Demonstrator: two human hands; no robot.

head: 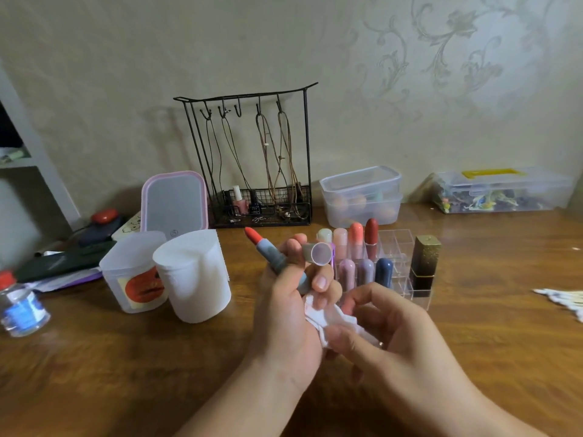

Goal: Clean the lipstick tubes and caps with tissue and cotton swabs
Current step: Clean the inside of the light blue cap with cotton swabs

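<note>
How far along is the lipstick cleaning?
Done: cannot be told; several lipsticks stand in the clear organizer. In hand: the left hand holds an uncapped red lipstick and its cap; the right hand holds tissue. Left: the cotton swabs lie untouched.

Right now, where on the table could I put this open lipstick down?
Bare wood lies near the front edge, left of the left hand, below the tissue roll. Another patch sits between the organizer and the swabs. Behind the roll and around the organizer is crowded.
</note>
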